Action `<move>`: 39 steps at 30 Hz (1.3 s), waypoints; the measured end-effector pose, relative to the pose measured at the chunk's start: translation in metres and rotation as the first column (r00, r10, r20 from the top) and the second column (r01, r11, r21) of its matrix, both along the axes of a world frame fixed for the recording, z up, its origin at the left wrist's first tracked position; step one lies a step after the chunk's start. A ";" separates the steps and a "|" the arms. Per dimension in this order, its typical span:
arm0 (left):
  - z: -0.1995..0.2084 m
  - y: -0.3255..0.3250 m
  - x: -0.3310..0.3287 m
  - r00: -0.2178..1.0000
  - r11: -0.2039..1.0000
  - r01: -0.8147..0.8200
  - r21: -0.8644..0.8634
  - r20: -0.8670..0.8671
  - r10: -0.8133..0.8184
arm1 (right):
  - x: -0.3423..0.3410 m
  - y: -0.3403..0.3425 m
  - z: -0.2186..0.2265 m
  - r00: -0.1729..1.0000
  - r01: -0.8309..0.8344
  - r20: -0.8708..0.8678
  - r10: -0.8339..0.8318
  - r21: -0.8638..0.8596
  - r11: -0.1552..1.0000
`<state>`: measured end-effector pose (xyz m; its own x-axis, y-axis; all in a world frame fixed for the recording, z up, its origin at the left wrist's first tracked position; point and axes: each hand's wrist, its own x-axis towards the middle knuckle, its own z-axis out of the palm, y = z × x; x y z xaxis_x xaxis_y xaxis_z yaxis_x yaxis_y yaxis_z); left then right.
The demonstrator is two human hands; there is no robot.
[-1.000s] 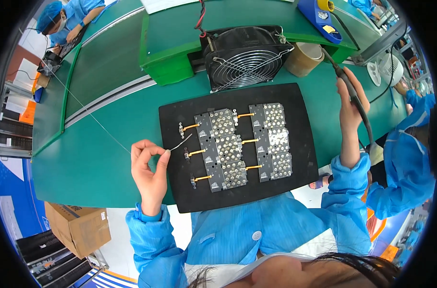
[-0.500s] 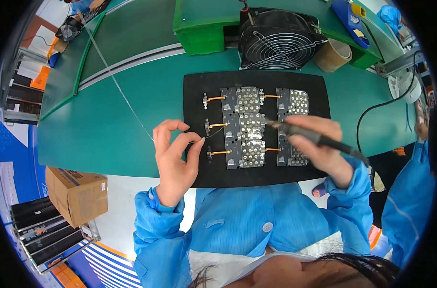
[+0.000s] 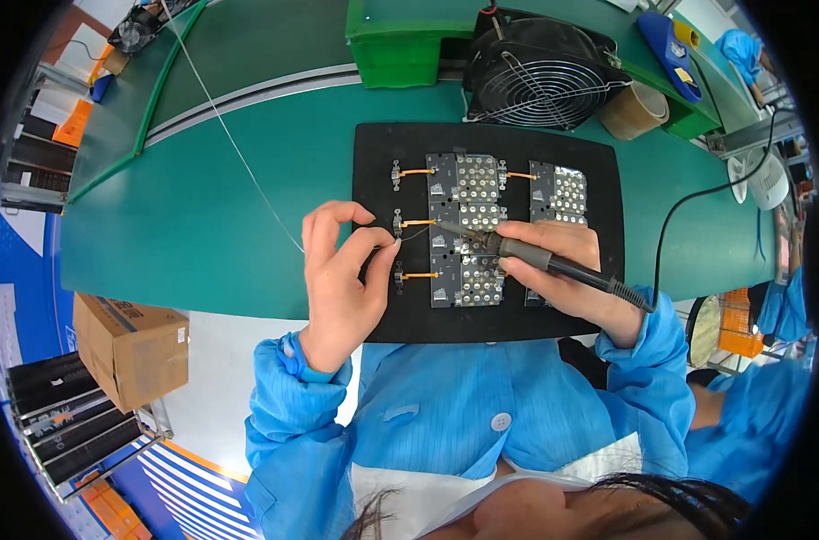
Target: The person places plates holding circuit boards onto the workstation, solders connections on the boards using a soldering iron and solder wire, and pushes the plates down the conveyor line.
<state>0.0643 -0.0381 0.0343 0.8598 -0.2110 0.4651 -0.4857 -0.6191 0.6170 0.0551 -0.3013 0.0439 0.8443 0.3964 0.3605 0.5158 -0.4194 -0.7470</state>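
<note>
Pinched between the thumb and forefinger of my left hand [image 3: 345, 283] is a thin solder wire [image 3: 414, 236]. Its free end reaches the left edge of the middle circuit board [image 3: 441, 245]. My right hand [image 3: 571, 274] grips a soldering iron [image 3: 598, 279] by its dark handle, the tip pointing left. That tip is at or just above the spot where an orange lead [image 3: 418, 222] meets this board; contact cannot be made out. Small metal connectors [image 3: 396, 175] sit at the outer ends of the leads. My right hand partly covers the right column of boards [image 3: 542, 184].
The boards lie on a black mat [image 3: 373, 315] on a green bench [image 3: 220, 234]. Behind it stand a black fan [image 3: 540, 76], a green stand [image 3: 396, 54] and a tape roll [image 3: 633, 106]. The iron's cord curves off right. A cardboard box [image 3: 135, 351] is at lower left.
My right hand has brought the soldering iron left, from beside the right column to the middle board's left edge. My left hand keeps its pinch on the solder wire. The view has shifted slightly.
</note>
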 end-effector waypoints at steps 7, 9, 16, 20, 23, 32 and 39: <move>-0.003 -0.005 0.005 1.000 1.000 0.022 0.002 0.011 -0.022 | 0.001 -0.001 -0.001 0.999 0.002 -0.044 -0.001 0.021 1.000; -0.004 -0.007 0.007 1.000 1.000 0.023 0.006 0.016 -0.023 | 0.001 -0.001 -0.004 0.999 -0.003 -0.035 0.004 0.025 1.000; -0.009 -0.013 0.011 0.998 0.996 0.057 -0.061 -0.034 -0.059 | 0.001 -0.001 -0.002 1.000 -0.007 -0.022 0.007 0.023 1.000; -0.009 -0.012 0.018 0.981 0.977 0.062 -0.204 -0.170 -0.098 | 0.001 -0.002 -0.002 1.000 0.006 -0.026 -0.006 0.004 1.000; -0.014 -0.012 0.024 0.956 0.972 0.034 -0.231 -0.275 -0.099 | 0.001 -0.002 0.000 0.997 0.016 -0.071 -0.015 0.005 1.000; -0.033 -0.015 0.033 0.947 0.976 0.143 -0.167 -0.262 -0.184 | 0.002 -0.003 -0.002 0.998 0.009 -0.059 -0.009 -0.003 1.000; -0.033 -0.016 0.033 0.945 0.965 0.140 -0.223 -0.262 -0.197 | 0.001 -0.005 0.001 0.991 -0.007 -0.130 0.005 -0.015 1.000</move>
